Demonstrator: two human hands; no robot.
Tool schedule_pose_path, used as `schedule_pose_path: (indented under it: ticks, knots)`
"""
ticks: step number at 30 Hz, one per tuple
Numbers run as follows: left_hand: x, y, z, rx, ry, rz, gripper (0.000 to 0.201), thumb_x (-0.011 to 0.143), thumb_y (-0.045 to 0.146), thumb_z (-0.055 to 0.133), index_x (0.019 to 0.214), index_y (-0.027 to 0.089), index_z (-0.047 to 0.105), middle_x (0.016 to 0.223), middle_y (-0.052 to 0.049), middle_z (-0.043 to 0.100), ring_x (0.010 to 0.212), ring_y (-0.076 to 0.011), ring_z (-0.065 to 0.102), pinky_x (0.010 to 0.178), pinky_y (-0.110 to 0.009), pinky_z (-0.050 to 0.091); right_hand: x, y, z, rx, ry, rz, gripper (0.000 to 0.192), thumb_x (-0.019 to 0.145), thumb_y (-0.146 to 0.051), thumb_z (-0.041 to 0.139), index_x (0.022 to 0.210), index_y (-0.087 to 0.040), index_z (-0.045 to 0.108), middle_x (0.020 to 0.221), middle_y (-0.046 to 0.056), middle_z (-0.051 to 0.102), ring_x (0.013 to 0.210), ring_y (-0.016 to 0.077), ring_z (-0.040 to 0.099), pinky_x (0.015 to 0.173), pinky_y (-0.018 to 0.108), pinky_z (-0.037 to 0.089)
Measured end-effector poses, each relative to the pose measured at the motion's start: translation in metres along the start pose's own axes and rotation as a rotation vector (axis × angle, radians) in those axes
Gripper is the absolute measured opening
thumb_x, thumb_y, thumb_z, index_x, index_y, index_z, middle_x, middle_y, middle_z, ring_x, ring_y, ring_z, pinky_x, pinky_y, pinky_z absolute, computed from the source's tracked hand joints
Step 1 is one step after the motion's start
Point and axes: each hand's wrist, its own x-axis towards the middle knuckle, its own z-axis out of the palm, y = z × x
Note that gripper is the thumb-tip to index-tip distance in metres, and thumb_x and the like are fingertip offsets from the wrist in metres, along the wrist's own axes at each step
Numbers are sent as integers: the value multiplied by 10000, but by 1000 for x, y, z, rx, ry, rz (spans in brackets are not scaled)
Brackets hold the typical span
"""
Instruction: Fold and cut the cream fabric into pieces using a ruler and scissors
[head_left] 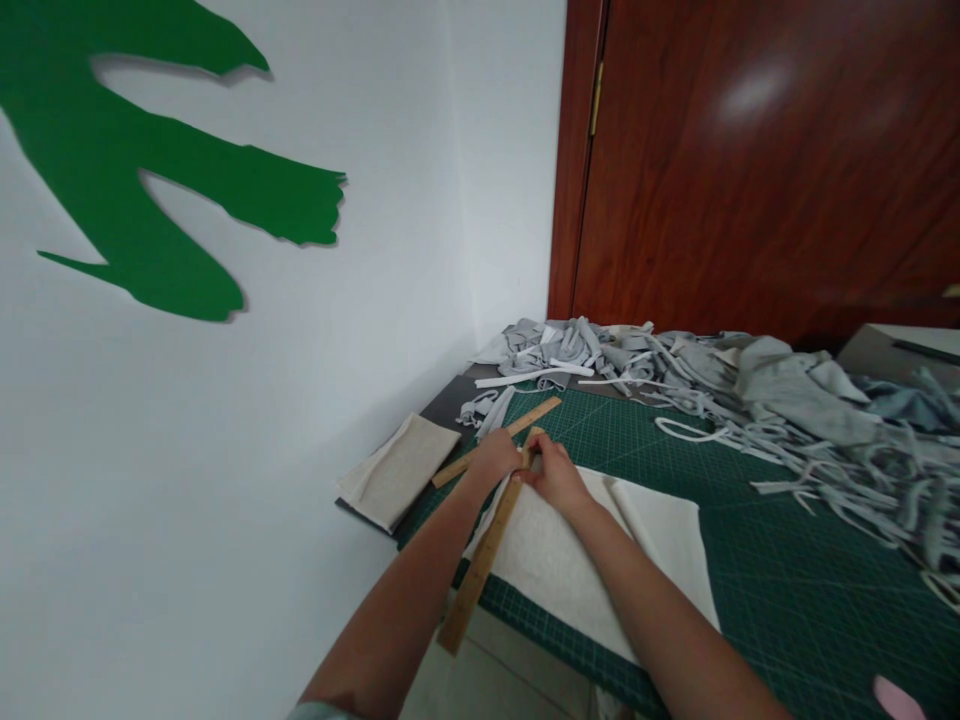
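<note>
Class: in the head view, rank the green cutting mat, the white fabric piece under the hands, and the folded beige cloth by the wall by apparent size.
1. Green cutting mat
2. White fabric piece
3. Folded beige cloth, though it lies farther away, so its true size is unsure.

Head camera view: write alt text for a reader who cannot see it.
Both hands, left hand and right hand, meet at the far end of a wooden ruler lying along a white cloth on a green cutting mat. A second ruler and grey fabric strips lie beyond.
</note>
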Motion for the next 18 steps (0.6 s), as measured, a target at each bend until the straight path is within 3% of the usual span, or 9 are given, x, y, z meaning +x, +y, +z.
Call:
schedule_pose_path:
  ticks: [7,11,15,18]
  knots:
    - [-5,-2,2,27,21,105,297,919,331,569,1157,153,564,1147,-77,589,968,-208,605,815,-412,524,0,-1,-1,-4,-11,-21,426,609,-219,758,955,-218,510,926,36,614,915,223,538,790,321,430]
    - [-9,-8,1,18,84,169,277,843,216,651,1104,146,596,1134,-88,598,992,-209,599,884,-367,482,-1,-1,-2,-5,-8,-26,424,617,-211,749,970,-223,514,946,35,617,920,223,535,797,328,425]
    - [-16,-13,-4,6,169,136,262,830,88,559,1085,129,607,1132,-107,609,1019,-190,590,914,-273,431,-2,-2,-3,0,-6,-25,402,626,-247,753,951,-233,518,949,30,617,916,222,531,799,335,427]
    - [-26,-16,-7,-4,162,94,219,869,161,521,1072,145,601,1040,-60,657,957,-160,605,833,-232,450,-1,-1,-2,5,-6,-24,400,620,-256,754,944,-233,522,936,27,615,907,220,532,795,332,431]
